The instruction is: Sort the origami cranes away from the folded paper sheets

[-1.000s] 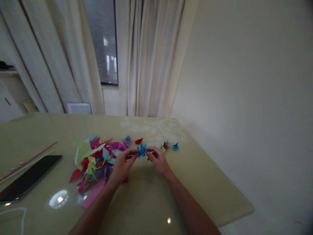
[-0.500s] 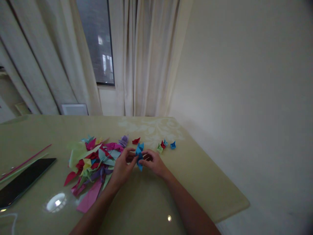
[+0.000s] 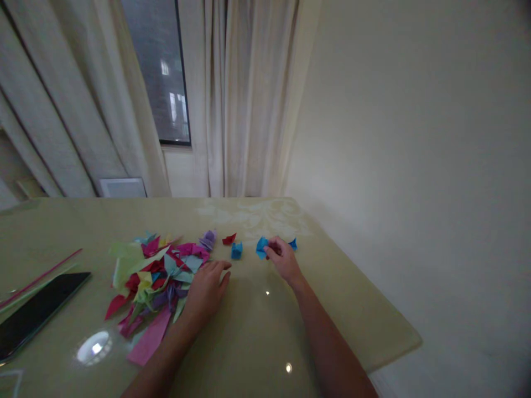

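Near the middle of the table (image 3: pixel 249 331), a blue folded paper (image 3: pixel 261 247) is pinched b/w thumb & fingertips of the R hand (image 3: pixel 284 260), to the R of a small blue piece (image 3: pixel 237 251); contact w/ the table can't be confirmed. By the L hand (image 3: pixel 207 287) nothing is seen to be held: thumb & fingers are parted, just beside the mixed paper heap (image 3: pixel 170 276); whether it is touched can't be told. Poss. faults: (i) folds may be crushed or pulled out of shape if the pinch is made too tight, thin paper being easily bent; (ii) a darker blue piece (image 3: pixel 293 244), partly hidden behind the R hand, may be knocked if that hand is swung outward, the view being blocked; (iii) the pink strip (image 3: pixel 151 337), next to the L forearm, may be dragged, & the heap w/ it, if that arm is swept sideways; (iv) the small blue piece & nearby red piece (image 3: pixel 229 239) may be tipped by the L fingertips if reached across, being light.
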Tool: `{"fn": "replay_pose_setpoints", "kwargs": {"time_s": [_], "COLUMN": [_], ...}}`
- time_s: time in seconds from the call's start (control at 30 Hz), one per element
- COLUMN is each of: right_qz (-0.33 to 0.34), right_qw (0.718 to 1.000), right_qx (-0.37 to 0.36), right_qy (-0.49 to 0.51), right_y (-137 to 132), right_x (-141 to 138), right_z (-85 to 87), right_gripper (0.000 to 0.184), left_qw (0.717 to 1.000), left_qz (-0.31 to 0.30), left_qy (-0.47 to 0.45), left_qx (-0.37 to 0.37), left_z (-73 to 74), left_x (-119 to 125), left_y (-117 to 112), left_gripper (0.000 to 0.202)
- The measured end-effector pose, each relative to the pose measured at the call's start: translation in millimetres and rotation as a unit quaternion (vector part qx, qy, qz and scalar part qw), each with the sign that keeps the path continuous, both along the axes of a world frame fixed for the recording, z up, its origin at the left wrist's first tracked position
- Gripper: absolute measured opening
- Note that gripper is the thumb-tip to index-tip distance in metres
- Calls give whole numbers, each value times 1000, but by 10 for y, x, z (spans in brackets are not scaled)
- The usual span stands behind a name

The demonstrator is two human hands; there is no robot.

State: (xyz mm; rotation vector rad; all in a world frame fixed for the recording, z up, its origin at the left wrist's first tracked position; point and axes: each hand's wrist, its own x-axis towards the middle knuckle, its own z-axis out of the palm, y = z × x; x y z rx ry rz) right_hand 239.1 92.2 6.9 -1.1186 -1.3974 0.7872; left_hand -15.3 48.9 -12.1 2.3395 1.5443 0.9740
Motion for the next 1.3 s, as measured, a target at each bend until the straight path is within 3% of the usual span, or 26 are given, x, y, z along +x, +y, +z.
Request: {"fn": "replay_pose_setpoints", "kwargs": {"time_s": [0.1, 0.23, 0.33, 0.43, 0.5, 0.63, 0.73, 0.83, 0.93, 1.07, 1.3], "right_qz": [-110, -211, -311, -381, -386, -358, -338, -329, -322, -315, -323], "right_qw": [994, 977, 950, 924, 922, 933, 940, 942, 944, 945, 942], "right_qx": [16, 23, 24, 17, 1, -32, -42, -47, -54, -61, -18], "right_qy": [23, 26, 30, 27, 18, -8, -26, -40, -50, -58, -92], "right_y": [86, 150, 193, 255, 308, 412, 452, 454, 446, 429, 330], "right_x": [240, 509, 704, 848, 873, 768, 662, 602, 581, 580, 484], "right_z": [53, 37, -24, -114, -187, -329, -397, -434, -463, -480, -390], "right_gripper": [31, 39, 45, 46, 42, 32, 23, 16, 14, 15, 13], "left_qw": [995, 988, 985, 983, 982, 984, 986, 985, 986, 988, 975], "left_qz": [3, 26, 21, -32, -69, -101, -103, -120, -132, -125, -211], "left_qy": [99, 144, 166, 170, 165, 143, 126, 112, 95, 77, 62], "left_qx": [29, 45, 47, 58, 54, -22, -47, -51, -45, -36, -31], "left_z": [-33, -75, -46, 30, 79, 116, 85, 37, 9, 18, -57], "left_x": [-19, 71, 286, 647, 931, 1436, 1676, 1798, 1812, 1645, 913], "left_y": [-14, 73, 203, 327, 409, 644, 855, 974, 936, 687, -97], "left_gripper": [32, 48, 57, 61, 72, 90, 89, 76, 51, 27, 24]}}
